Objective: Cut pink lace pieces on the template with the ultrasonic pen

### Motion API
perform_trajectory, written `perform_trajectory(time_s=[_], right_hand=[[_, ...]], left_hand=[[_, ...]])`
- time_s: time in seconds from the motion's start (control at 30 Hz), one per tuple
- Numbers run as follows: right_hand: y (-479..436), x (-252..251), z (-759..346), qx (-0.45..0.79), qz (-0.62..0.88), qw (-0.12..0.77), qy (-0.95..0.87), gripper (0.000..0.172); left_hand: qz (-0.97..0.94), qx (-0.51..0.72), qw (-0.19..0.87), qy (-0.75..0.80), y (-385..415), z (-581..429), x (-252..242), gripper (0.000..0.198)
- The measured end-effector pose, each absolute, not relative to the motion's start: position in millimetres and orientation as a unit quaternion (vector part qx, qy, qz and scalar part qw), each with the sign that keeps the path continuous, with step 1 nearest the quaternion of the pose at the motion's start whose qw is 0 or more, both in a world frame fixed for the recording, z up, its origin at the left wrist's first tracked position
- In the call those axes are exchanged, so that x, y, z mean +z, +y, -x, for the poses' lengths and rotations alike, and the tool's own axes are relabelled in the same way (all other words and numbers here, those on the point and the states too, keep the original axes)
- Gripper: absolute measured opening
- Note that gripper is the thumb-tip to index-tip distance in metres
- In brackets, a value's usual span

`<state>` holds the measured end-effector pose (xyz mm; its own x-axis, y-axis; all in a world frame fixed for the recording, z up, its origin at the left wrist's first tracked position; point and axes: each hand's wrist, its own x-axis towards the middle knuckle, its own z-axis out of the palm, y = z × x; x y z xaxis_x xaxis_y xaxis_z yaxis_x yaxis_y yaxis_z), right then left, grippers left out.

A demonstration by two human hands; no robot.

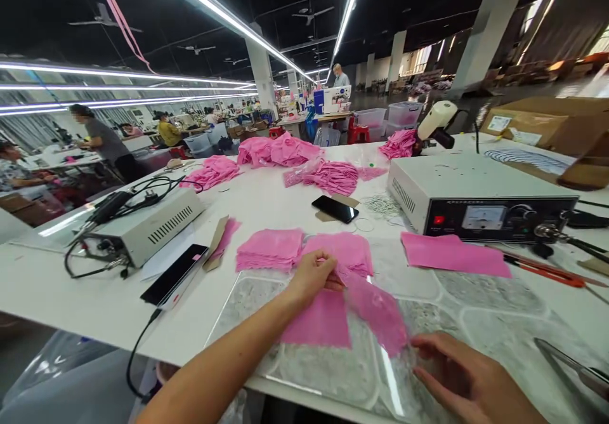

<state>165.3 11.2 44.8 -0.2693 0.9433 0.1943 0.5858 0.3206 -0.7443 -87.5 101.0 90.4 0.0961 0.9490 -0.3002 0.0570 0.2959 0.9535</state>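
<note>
My left hand [311,278] pinches the upper end of a strip of thin pink fabric [378,313], which hangs down to the right over a clear mat [328,370]. By the strip's lower end is my right hand [464,373], thumb and fingers apart; whether a fingertip touches the edge I cannot tell. Under my left wrist a flat pink fabric piece [321,322] lies on the mat. Just behind are two stacks of cut pink pieces, a left stack [269,249] and a right stack [349,249], the latter partly covered by my hand.
Metal scissors [573,364] and an orange-handled tool [547,271] lie at right. Behind them stands a box with a meter [485,198]; another box [147,224] is at left. Two phones, one dark phone [335,209], pink fabric heaps [280,150] and a folded pink piece [454,252] share the table.
</note>
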Motion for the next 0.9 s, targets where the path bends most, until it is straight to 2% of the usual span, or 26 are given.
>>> perform_trajectory(time_s=[0.13, 0.23, 0.37, 0.53, 0.73, 0.9], right_hand=[[46.1, 47.6, -150.4, 0.240, 0.508, 0.271, -0.782, 0.025], [67.2, 48.4, -140.9, 0.252, 0.535, 0.251, -0.767, 0.029], [82.5, 56.5, -124.3, 0.264, 0.520, 0.229, -0.779, 0.025], [74.8, 66.9, -104.5, 0.311, 0.444, 0.217, -0.812, 0.020], [63.6, 65.6, -87.1, 0.268, 0.348, 0.184, -0.880, 0.015], [76.2, 72.5, -84.8, 0.280, 0.353, 0.176, -0.875, 0.022]], left_hand=[[-0.434, 0.428, 0.574, 0.547, 78.0, 119.0, 91.8, 0.021], [-0.427, 0.452, 0.562, 0.546, 60.5, 139.4, 93.1, 0.032], [-0.419, 0.463, 0.549, 0.556, 37.0, 162.9, 95.5, 0.042], [-0.394, 0.473, 0.544, 0.570, 15.9, 180.5, 91.3, 0.044], [-0.372, 0.479, 0.571, 0.553, 25.8, 171.2, 80.5, 0.049], [-0.411, 0.482, 0.533, 0.561, 36.4, 179.5, 83.3, 0.046]])
